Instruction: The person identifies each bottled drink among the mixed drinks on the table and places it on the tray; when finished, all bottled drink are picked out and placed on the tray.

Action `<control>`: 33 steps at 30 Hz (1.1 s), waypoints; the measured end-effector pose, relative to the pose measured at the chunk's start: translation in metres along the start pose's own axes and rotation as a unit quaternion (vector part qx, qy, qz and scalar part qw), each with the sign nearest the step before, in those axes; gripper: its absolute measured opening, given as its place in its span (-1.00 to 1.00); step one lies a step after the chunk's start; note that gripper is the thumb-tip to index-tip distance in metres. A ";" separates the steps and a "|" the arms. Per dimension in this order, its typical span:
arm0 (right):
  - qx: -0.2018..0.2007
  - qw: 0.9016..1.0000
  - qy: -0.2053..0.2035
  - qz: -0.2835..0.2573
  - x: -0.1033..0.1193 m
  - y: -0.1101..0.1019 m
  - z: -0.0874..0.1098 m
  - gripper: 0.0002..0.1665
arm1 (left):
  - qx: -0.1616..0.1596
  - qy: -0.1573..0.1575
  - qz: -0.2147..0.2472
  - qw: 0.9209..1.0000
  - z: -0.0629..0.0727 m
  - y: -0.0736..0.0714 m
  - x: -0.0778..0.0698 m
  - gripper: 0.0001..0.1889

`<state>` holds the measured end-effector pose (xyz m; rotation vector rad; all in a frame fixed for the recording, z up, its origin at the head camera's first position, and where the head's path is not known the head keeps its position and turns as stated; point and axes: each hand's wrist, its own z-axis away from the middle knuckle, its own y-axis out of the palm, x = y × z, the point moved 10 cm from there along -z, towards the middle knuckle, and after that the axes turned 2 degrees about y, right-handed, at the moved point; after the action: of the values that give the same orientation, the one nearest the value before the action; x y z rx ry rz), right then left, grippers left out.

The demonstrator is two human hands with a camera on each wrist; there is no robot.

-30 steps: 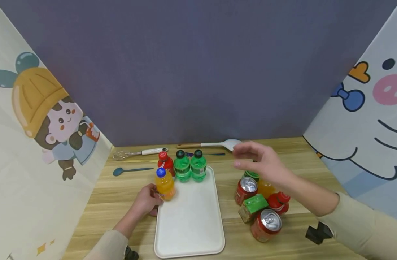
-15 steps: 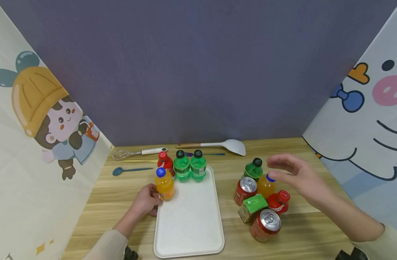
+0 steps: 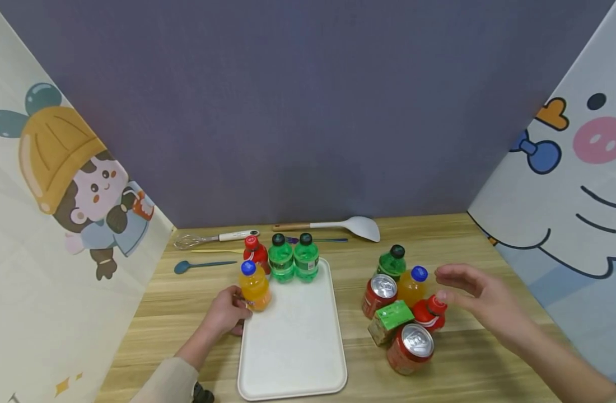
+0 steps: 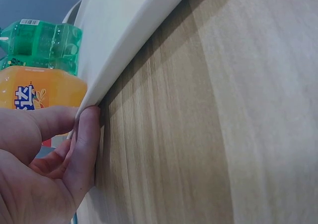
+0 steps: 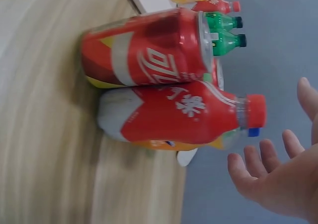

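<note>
My left hand (image 3: pixel 226 310) pinches the left rim of a white tray (image 3: pixel 294 358); the left wrist view shows the rim between thumb and fingers. Beside that hand, an orange soda bottle (image 3: pixel 255 288) with a blue cap stands on the tray. Behind it are a red-capped cola bottle (image 3: pixel 256 254) and two green bottles (image 3: pixel 294 263). My right hand (image 3: pixel 489 302) hovers at the right with fingers spread, holding nothing. Nearest to it is another red-capped cola bottle (image 5: pixel 184 112), upright beside a red cola can (image 5: pixel 144 50).
Crowded with that cola bottle are a second can (image 3: pixel 380 296), a green-topped carton (image 3: pixel 391 322), an orange bottle (image 3: pixel 411 288) and a green bottle (image 3: pixel 391 264). Along the back lie a whisk (image 3: pixel 217 238), a white turner (image 3: pixel 360 226) and a blue spoon (image 3: pixel 202 265).
My right hand has moved right and toward me, from above the back of the drinks group to beside the red-capped bottle. My left hand and the tray stay in place.
</note>
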<state>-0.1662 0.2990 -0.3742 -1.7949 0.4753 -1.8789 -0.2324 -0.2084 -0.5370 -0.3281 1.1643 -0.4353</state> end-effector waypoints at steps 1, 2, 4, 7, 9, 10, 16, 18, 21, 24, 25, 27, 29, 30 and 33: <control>0.001 1.000 0.003 -0.002 -0.003 0.001 0.002 -0.36 | 0.000 0.000 0.000 1.000 0.000 0.000 0.000 -0.45; 0.002 1.000 0.005 -0.006 -0.005 0.003 0.003 -0.35 | 0.000 0.001 -0.001 1.000 0.000 0.000 0.000 -0.45; 0.003 1.000 0.009 -0.008 -0.009 0.006 0.005 -0.34 | -0.001 0.001 -0.001 1.000 0.000 0.000 0.001 -0.46; 0.006 1.000 0.018 -0.009 -0.017 0.011 0.007 -0.33 | -0.002 0.002 -0.001 1.000 -0.001 -0.001 0.000 -0.46; 0.009 1.000 0.020 -0.010 -0.021 0.015 0.007 -0.33 | -0.002 0.001 -0.001 1.000 0.000 -0.001 0.001 -0.45; 0.010 1.000 0.021 -0.011 -0.023 0.017 0.008 -0.32 | -0.001 0.001 -0.001 1.000 0.000 -0.001 0.000 -0.45; 0.002 1.000 0.018 -0.001 -0.030 0.022 0.008 -0.33 | 0.003 -0.001 -0.003 1.000 0.002 0.000 -0.001 -0.44; 0.000 1.000 0.015 0.010 -0.032 0.023 0.008 -0.33 | 0.003 0.001 -0.003 1.000 0.002 0.000 -0.001 -0.43; 0.003 1.000 0.015 0.009 -0.034 0.026 0.007 -0.31 | 0.001 -0.001 -0.002 1.000 0.001 -0.001 0.000 -0.43; 0.009 1.000 0.027 -0.003 -0.038 0.029 0.008 -0.29 | 0.001 -0.005 0.000 1.000 0.000 0.000 0.000 -0.44; 0.012 0.999 0.034 -0.006 -0.039 0.031 0.008 -0.28 | 0.002 -0.005 0.000 1.000 -0.001 0.000 0.001 -0.44; 0.015 0.999 0.048 -0.010 -0.042 0.032 0.009 -0.26 | 0.002 -0.006 -0.001 1.000 -0.002 0.000 0.001 -0.45; 0.016 0.998 0.058 -0.012 -0.044 0.034 0.009 -0.26 | 0.003 -0.006 -0.001 1.000 -0.002 0.000 0.001 -0.45; 0.016 0.998 0.063 -0.012 -0.045 0.034 0.009 -0.26 | 0.002 -0.006 0.000 1.000 -0.001 0.000 0.001 -0.45; 0.015 0.997 0.069 -0.013 -0.047 0.035 0.009 -0.27 | 0.003 -0.003 -0.003 1.000 0.000 0.000 0.001 -0.45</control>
<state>-0.1528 0.2983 -0.4321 -1.6665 0.4726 -2.0268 -0.2324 -0.2086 -0.5380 -0.3272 1.1552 -0.4433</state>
